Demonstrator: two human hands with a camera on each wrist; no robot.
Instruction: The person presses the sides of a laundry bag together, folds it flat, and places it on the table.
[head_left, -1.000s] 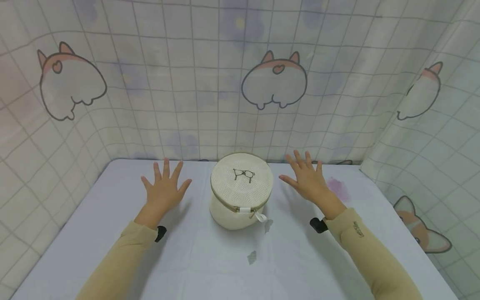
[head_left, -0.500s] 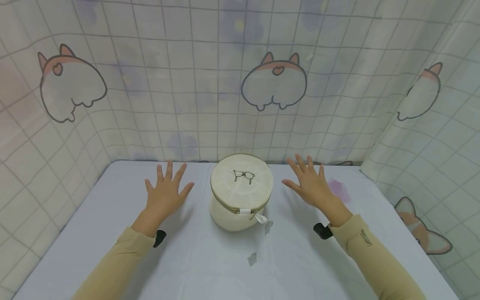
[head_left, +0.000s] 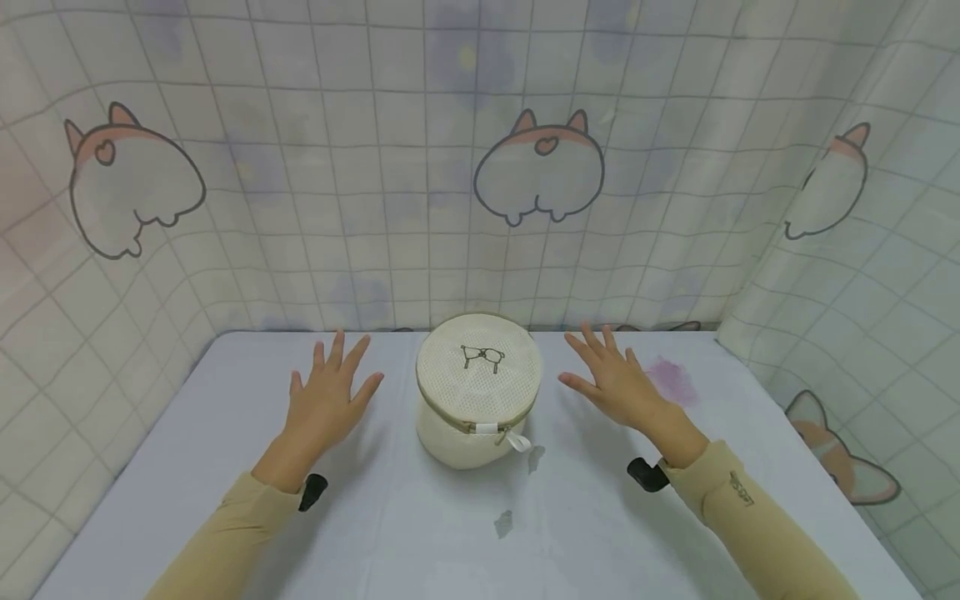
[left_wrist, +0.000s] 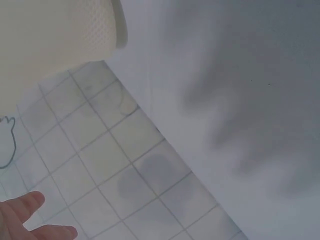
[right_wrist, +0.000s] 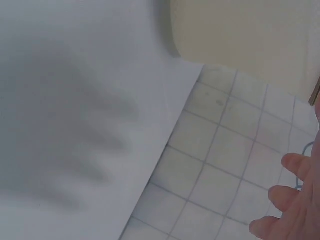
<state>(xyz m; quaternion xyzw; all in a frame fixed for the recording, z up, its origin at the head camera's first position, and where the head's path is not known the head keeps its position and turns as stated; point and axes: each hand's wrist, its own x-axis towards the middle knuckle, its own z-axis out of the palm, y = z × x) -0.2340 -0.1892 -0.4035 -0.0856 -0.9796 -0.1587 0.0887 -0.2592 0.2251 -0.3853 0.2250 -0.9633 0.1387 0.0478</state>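
Note:
In the head view, a round cream zip bag (head_left: 480, 379) with a mesh top and a glasses motif stands at the middle of the table. Its zip and white pull tab (head_left: 517, 442) face the near side. To its left, my left hand (head_left: 322, 408) is held over the table, palm down and fingers straight, apart from the bag. My right hand (head_left: 617, 387) is held likewise on the other side, holding nothing. Both wrist views catch the bag's side at the top, with fingertips (left_wrist: 35, 202) of the left hand and fingertips (right_wrist: 282, 197) of the right hand at the lower edges.
A white cloth (head_left: 420, 533) with grey marks and a pink stain (head_left: 671, 379) covers the table. Behind it and along both sides hang grid-patterned curtains (head_left: 337, 208) with corgi drawings. A black wrist device (head_left: 647, 475) shows at the right cuff, another (head_left: 312, 492) at the left.
The whole head view has shifted a little, the scene sliding down and slightly left. Both hands have drawn slightly back toward the near side, their fingers spread less. The bag stays on the same spot.

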